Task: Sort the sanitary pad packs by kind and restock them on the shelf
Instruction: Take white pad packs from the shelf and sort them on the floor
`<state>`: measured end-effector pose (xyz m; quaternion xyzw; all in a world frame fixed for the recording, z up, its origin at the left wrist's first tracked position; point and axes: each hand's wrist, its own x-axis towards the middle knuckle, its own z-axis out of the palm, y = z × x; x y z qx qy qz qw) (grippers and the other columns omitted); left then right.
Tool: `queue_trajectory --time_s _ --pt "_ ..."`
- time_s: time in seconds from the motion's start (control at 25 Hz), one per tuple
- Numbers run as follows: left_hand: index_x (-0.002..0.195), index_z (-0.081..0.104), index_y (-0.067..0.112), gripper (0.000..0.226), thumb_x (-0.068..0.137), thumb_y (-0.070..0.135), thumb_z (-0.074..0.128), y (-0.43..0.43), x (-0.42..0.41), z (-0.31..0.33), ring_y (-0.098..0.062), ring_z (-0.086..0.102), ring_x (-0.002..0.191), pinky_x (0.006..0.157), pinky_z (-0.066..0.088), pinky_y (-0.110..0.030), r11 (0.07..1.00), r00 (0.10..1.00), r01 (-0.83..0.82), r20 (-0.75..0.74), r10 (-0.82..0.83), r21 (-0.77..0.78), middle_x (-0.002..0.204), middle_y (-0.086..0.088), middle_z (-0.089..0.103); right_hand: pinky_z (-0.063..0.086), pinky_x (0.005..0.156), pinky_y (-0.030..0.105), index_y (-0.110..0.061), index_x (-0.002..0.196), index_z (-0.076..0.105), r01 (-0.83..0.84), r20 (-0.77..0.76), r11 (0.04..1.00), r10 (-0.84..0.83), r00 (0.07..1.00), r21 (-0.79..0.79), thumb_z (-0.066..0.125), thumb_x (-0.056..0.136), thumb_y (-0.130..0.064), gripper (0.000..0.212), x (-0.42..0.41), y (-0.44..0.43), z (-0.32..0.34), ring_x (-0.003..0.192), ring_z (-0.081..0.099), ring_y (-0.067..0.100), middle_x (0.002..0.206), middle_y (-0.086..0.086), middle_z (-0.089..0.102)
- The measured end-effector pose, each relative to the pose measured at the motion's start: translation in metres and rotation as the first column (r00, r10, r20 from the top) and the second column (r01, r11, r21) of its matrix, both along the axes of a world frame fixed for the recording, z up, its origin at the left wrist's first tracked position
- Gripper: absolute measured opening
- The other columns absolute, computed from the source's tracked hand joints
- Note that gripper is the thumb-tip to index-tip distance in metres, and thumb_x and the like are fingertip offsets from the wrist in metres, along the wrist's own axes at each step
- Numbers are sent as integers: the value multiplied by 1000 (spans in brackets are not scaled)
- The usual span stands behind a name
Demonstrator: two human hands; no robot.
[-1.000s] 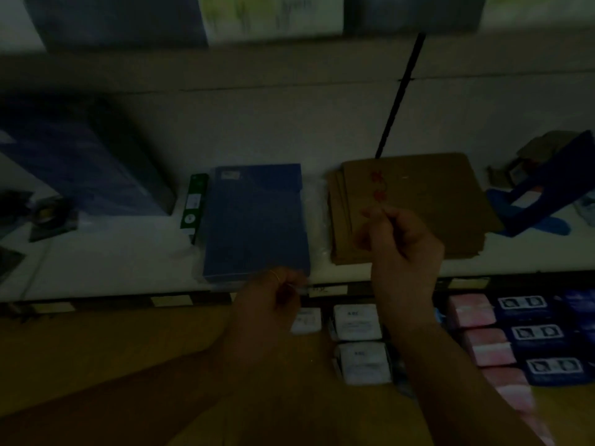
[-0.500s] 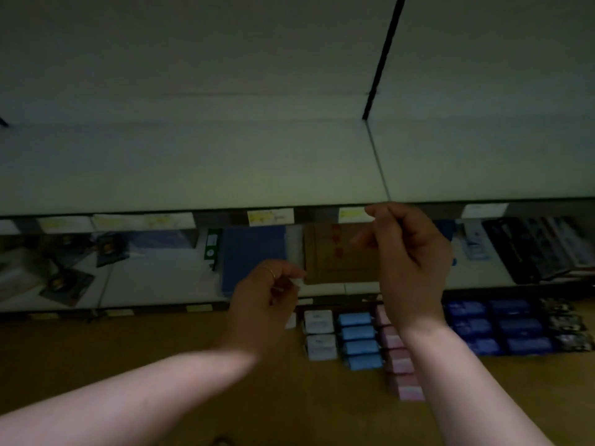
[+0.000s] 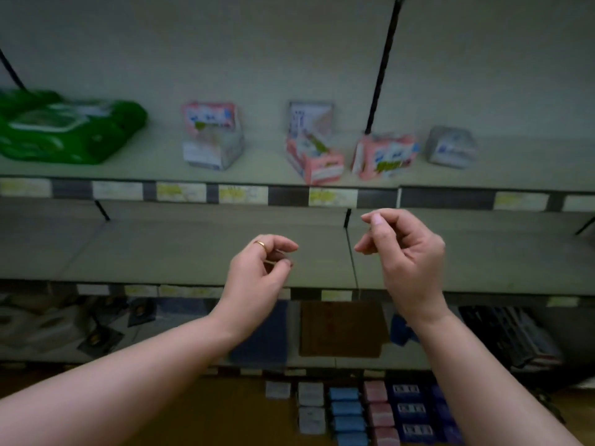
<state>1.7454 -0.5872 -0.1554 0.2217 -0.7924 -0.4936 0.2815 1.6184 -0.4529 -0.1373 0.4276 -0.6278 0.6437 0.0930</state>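
Note:
Rows of sanitary pad packs lie on the floor at the bottom: white ones (image 3: 310, 394), light blue ones (image 3: 346, 408), pink ones (image 3: 378, 410) and dark blue ones (image 3: 412, 410). On the upper shelf stand a pink-and-white pack (image 3: 211, 136), an opened pink pack (image 3: 314, 152), a tilted pink pack (image 3: 384, 156) and a grey pack (image 3: 450, 148). My left hand (image 3: 260, 272), wearing a ring, and my right hand (image 3: 405, 252) are raised in front of the bare middle shelf (image 3: 161, 246). Both have curled fingers and hold nothing that I can see.
A large green pack (image 3: 64, 130) lies at the upper shelf's left end. The lower shelf holds a brown cardboard sheet (image 3: 341, 329), a blue flat item (image 3: 264, 342) and dark items at both ends. Price labels run along the shelf edges.
My view has tilted upward from the lower shelf to the upper shelves, and the picture is brighter. Both hands have kept their curled pose and drifted slightly apart.

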Motion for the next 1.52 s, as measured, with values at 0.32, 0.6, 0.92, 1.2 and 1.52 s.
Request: queue_trajectory --time_s 0.32,0.6,0.92,1.2,1.52 --pt "85 59 27 28 86 -1 55 9 -4 109 -25 62 88 83 52 -37 991 980 -70 -195 46 -116 84 -1 63 52 52 34 -19 85 62 -83 -135 996 77 988 -43 47 89 -26 17 0 13 107 56 61 14 64 1 63" --pt "86 59 25 29 85 -3 55 -33 -6 125 -30 61 89 84 52 -44 982 981 -122 -167 97 -145 89 -14 63 52 55 36 -26 78 61 -120 -90 992 124 988 43 51 89 -16 17 -3 -20 115 54 60 19 59 -4 61" --pt "89 60 17 25 81 -5 53 -152 -40 105 -22 57 81 77 47 -32 980 981 -185 -78 179 -68 89 -9 62 51 63 31 -19 78 64 -42 -51 947 61 997 319 56 90 -10 17 -32 -138 103 68 64 20 69 -2 66" --pt "128 47 5 42 87 7 57 -275 -72 73 -25 51 111 78 37 -22 972 935 -236 268 232 -16 130 -15 47 41 69 19 -10 122 50 -58 51 698 30 998 714 61 89 -30 40 -59 -293 70 101 54 18 111 4 53" --pt "135 36 2 46 90 -8 41 -329 -98 37 -32 54 106 78 41 -24 969 944 -128 327 53 212 126 -27 51 33 108 33 -20 146 23 -53 -1 414 129 992 909 80 68 -36 98 -81 -366 15 135 29 23 150 8 15"
